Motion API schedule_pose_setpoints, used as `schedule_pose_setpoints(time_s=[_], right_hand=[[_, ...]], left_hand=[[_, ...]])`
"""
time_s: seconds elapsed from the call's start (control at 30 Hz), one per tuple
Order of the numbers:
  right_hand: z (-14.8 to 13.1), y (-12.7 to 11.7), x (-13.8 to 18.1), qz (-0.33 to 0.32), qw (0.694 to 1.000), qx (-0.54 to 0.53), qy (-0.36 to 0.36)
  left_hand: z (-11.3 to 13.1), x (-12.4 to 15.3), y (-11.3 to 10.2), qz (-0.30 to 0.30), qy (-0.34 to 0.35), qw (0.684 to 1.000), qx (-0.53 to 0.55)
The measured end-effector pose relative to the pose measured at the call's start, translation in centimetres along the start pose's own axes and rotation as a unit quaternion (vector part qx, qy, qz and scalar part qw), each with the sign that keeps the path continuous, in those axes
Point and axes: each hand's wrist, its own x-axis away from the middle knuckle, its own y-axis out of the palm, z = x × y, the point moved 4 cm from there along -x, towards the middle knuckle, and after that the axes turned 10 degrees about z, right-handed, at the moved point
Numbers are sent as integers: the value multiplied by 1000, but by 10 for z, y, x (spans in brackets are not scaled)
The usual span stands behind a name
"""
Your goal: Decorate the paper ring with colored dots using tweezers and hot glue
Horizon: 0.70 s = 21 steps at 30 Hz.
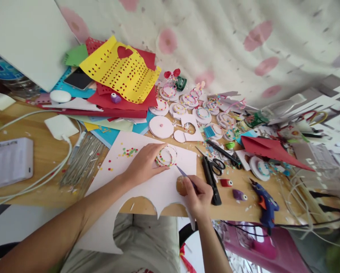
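Note:
My left hand (pixel 145 161) pinches the near rim of a white paper ring ornament (pixel 166 156) between thumb and fingers. Small red, green and yellow dots line its hoops. In my right hand (pixel 197 195) is a pair of slim, pointed tweezers (pixel 182 171), their tip close to the ornament's right edge. A round tan object (pixel 181 185) sits against the right fingers; whether it is held or lies on the sheet I cannot tell. Both hands are over a white paper sheet (pixel 147 189) with curved cut-outs. Loose coloured dots (pixel 129 152) lie on it at left.
Several decorated ring ornaments (pixel 189 100) crowd the back. To the right are black-handled scissors (pixel 217 166), a black stapler-like tool (pixel 211 182), small punches (pixel 239 195) and a blue glue gun (pixel 266 203). Wire stems (pixel 83 161), a white cable and punched yellow paper (pixel 121 72) lie left.

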Motion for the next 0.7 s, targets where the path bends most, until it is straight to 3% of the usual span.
schedule_pose_setpoints(time_s=[0.27, 0.7], right_hand=[[-46, -10, -4, -36, 975, 172, -134], [-47, -3, -3, -63, 963, 232, -119]], left_hand=[[1, 1, 1, -1, 10, 1000, -20], [2, 1, 2, -8, 27, 999, -26]])
